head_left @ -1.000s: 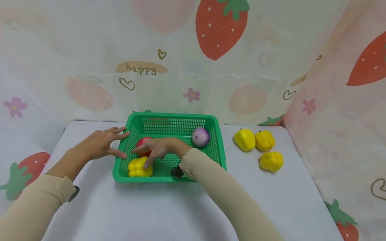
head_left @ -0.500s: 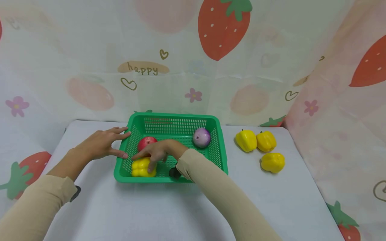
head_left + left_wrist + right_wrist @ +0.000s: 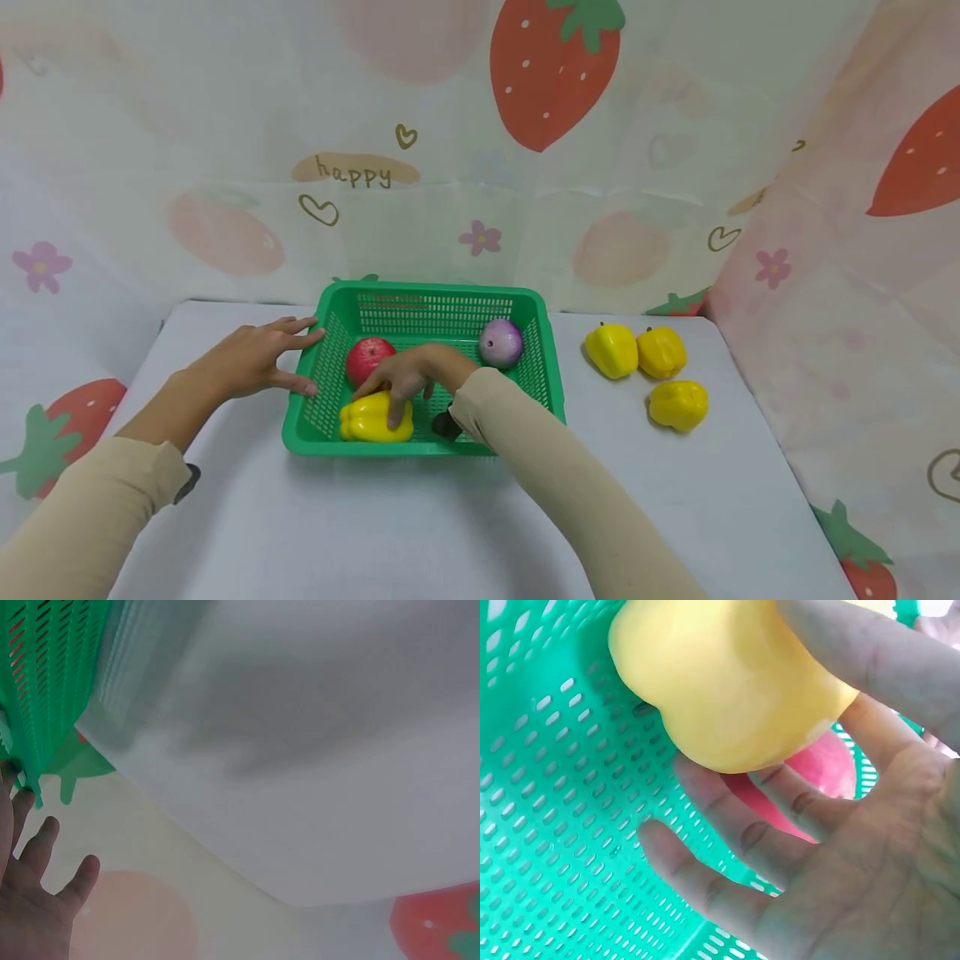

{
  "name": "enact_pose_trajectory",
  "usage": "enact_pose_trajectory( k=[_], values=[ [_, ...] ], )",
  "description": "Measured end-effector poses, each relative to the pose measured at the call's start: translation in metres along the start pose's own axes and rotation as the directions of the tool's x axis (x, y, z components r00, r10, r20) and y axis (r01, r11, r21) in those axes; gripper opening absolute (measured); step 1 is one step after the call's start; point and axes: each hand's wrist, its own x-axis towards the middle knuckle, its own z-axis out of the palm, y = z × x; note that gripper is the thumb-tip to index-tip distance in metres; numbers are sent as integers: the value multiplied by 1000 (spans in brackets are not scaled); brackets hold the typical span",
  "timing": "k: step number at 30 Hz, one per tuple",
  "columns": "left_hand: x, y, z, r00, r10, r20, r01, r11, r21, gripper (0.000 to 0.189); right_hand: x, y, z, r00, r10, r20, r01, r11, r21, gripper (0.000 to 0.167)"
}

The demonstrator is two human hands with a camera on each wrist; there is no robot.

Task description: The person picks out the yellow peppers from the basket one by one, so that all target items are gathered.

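Observation:
My right hand (image 3: 408,375) reaches into the green basket (image 3: 423,448) and grips a yellow bell pepper (image 3: 367,419) near its front left corner. In the right wrist view, the thumb (image 3: 877,656) lies on one side of the pepper (image 3: 712,682) and fingers are on the other. A red round fruit (image 3: 366,357) sits just behind the pepper, partly covered by the hand. My left hand (image 3: 251,358) has its fingers spread at the basket's left rim. Its fingertips also show at the basket edge in the left wrist view.
A purple-and-white round item (image 3: 501,343) sits at the basket's right side. To the right on the white table (image 3: 315,533) are three more yellow peppers (image 3: 611,350). A printed cloth wall (image 3: 442,200) rises behind the table.
The yellow pepper has shifted right along the basket floor with my right hand. More of the red fruit shows now. My left hand stays at the rim.

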Motion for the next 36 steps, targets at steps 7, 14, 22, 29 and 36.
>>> enact_pose_trajectory(
  k=[7,14,22,29,36],
  values=[
    [0,0,1,1000,-8,5,8,1000,3,85,-2,5,-3,999,-38,36,38,999,2,65],
    [0,-1,3,1000,-23,12,23,1000,4,87,-5,13,-6,996,-57,67,61,996,-60,71],
    [1,-1,4,1000,-27,11,26,1000,8,88,-11,16,-5,998,-45,53,47,999,-27,77],
    [1,0,3,999,-31,15,31,1000,3,88,-23,20,-7,997,-82,7,81,996,28,75],
    [1,0,3,1000,-19,6,19,1000,8,87,-44,30,-5,977,-197,-83,200,979,33,75]
  ],
)
